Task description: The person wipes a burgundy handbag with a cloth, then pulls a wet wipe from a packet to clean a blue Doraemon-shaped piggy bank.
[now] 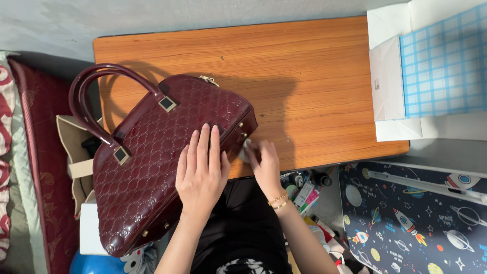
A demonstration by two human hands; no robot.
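The left hand (201,171) lay flat, fingers spread, on the glossy maroon handbag (152,157), which rested on its side over the near left edge of the wooden table (304,76). The right hand (265,163) pinched a small white cloth (245,150) against the bag's end. A blue-checked paper bag (436,66) lay well apart.

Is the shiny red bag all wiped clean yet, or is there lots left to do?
Not finished, it seems. The dark red handbag already lies on its side on the wooden table, its big face glossy. In hand: the left hand presses it flat while the right hand rubs a small white cloth at its bottom end. The handles and the underside are probably left.
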